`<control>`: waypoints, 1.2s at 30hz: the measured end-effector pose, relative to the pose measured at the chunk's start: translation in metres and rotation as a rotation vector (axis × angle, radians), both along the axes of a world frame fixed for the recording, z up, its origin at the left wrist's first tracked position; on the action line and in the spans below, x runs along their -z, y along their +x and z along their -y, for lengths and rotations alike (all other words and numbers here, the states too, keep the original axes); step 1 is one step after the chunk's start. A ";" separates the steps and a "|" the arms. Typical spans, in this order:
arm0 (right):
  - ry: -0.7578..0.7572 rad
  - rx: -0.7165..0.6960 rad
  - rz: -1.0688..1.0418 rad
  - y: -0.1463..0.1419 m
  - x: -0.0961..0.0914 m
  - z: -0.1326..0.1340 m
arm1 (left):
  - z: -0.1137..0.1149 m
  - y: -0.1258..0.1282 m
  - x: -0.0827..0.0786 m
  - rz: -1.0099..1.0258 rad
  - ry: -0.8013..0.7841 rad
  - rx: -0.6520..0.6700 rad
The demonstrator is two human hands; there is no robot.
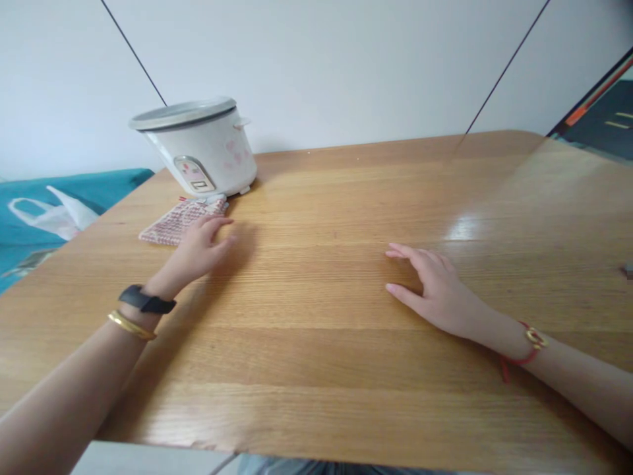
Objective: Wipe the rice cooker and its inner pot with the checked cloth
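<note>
My left hand (pixel 204 247) hovers above the wooden table (pixel 306 343), its fingers apart and nothing in them. Just behind it lies a red-and-white checked cloth item (pixel 171 224), which the hand partly covers; whether they touch I cannot tell. A white rice cooker (pixel 217 155) with a lid and a front switch panel stands beyond the cloth at the back left. Over on the right, my right hand (pixel 438 290) is held low at the table with thumb and fingers spread, holding nothing.
A pale wall (pixel 356 66) runs along the table's far edge. To the left, a white plastic bag (pixel 62 214) lies on a teal seat (pixel 119 185). A dark object with an orange strip (pixel 586 109) shows at the far right.
</note>
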State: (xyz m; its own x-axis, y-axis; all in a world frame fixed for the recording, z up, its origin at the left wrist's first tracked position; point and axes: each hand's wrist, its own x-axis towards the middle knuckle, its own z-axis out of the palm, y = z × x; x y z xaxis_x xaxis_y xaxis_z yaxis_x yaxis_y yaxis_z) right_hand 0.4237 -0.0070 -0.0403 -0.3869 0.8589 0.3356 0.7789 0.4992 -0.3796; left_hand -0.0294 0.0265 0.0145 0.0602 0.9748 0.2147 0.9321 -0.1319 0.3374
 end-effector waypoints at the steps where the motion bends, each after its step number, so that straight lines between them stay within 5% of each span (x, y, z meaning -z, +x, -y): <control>1: -0.029 0.007 -0.028 0.001 0.000 -0.002 | 0.008 0.015 0.001 0.059 -0.017 0.046; 5: -0.211 0.032 -0.188 0.007 -0.001 -0.019 | 0.028 0.056 0.004 0.323 -0.210 0.173; 9: -0.323 0.088 -0.330 0.011 0.001 -0.038 | 0.029 0.068 0.006 0.447 -0.254 0.166; 16: -0.139 0.110 -0.393 0.010 0.010 -0.039 | 0.035 0.063 0.011 0.619 -0.189 -0.003; 24: -0.192 0.165 -0.634 0.006 0.008 -0.034 | 0.038 0.064 0.014 0.815 -0.100 -0.136; 36: -0.189 0.174 -0.683 0.009 0.004 -0.030 | 0.042 0.064 0.011 0.807 -0.082 -0.113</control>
State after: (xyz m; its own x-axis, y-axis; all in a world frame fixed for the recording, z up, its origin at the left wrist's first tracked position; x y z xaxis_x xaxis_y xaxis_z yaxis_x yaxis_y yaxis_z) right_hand 0.4329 0.0232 -0.0448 0.0033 0.9561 0.2931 0.3992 0.2675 -0.8770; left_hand 0.0347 -0.0150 0.0039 -0.1818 0.9803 0.0773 0.4043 0.0029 0.9146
